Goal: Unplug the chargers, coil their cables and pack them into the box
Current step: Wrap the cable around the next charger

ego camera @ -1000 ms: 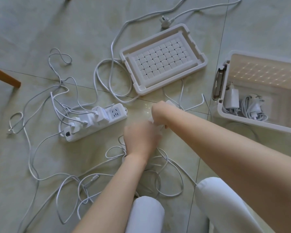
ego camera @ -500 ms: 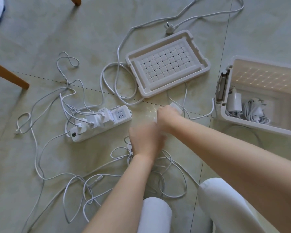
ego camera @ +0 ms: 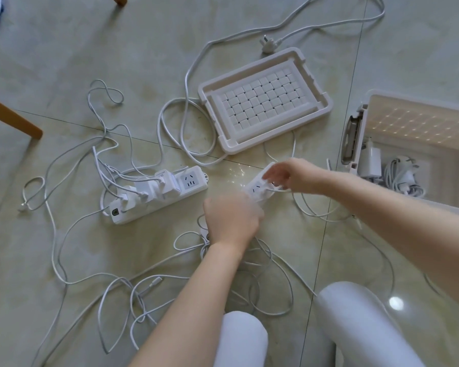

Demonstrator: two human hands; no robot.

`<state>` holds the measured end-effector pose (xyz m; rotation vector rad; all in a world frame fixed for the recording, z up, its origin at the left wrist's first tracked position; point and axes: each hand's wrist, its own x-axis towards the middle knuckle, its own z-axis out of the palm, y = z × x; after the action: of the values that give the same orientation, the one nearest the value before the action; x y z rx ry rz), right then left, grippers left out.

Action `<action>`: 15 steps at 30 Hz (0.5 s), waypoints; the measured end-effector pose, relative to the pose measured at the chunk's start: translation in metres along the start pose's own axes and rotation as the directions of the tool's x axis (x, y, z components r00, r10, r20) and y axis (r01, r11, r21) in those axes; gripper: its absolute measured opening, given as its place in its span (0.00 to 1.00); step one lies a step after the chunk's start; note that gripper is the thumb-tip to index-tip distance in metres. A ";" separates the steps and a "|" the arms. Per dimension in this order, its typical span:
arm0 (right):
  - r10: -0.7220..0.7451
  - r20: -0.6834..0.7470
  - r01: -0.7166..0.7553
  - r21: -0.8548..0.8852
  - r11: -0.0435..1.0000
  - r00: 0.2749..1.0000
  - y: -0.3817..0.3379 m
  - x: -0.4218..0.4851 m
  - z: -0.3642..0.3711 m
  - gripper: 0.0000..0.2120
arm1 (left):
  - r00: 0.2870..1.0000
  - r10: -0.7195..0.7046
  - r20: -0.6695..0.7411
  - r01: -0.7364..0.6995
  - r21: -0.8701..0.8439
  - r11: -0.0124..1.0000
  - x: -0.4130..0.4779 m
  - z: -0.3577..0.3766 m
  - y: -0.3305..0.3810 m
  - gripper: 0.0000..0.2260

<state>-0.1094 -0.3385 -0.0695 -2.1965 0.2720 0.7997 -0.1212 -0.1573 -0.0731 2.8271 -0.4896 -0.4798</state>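
A small white power strip (ego camera: 256, 187) lies on the floor between my hands. My left hand (ego camera: 231, 221) grips its near end from above and hides that end. My right hand (ego camera: 289, 176) curls over its far end and pinches a thin white charger cable (ego camera: 306, 207) that runs out from under the fingers; any plug there is hidden. A longer power strip (ego camera: 194, 187) to the left carries several white chargers (ego camera: 154, 188) still plugged in. The open white box (ego camera: 351, 154) at the right holds a charger (ego camera: 370, 161) and a coiled cable (ego camera: 403, 177).
The box's lid (ego camera: 265, 102) lies upside down behind the strips, with a loose mains plug (ego camera: 268, 46) past it. White cables (ego camera: 112, 292) sprawl over the tiled floor on the left and under my arms. A wooden furniture leg (ego camera: 13, 120) stands at the far left. My knees are at the bottom.
My right hand has moved right and lifted off the small strip's middle, so its sockets now show. My left hand stays on the near end. The view has shifted slightly.
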 end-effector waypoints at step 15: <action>-0.295 0.124 0.314 -0.539 0.781 0.947 -0.024 0.012 0.005 0.18 | 0.999 -0.018 0.037 0.016 0.056 0.998 0.001 -0.004 -0.001 0.17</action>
<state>-0.0922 -0.3181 -0.0646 -2.6654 -0.3852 0.7942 -0.1190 -0.1563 -0.0701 2.8819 -0.4938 -0.5321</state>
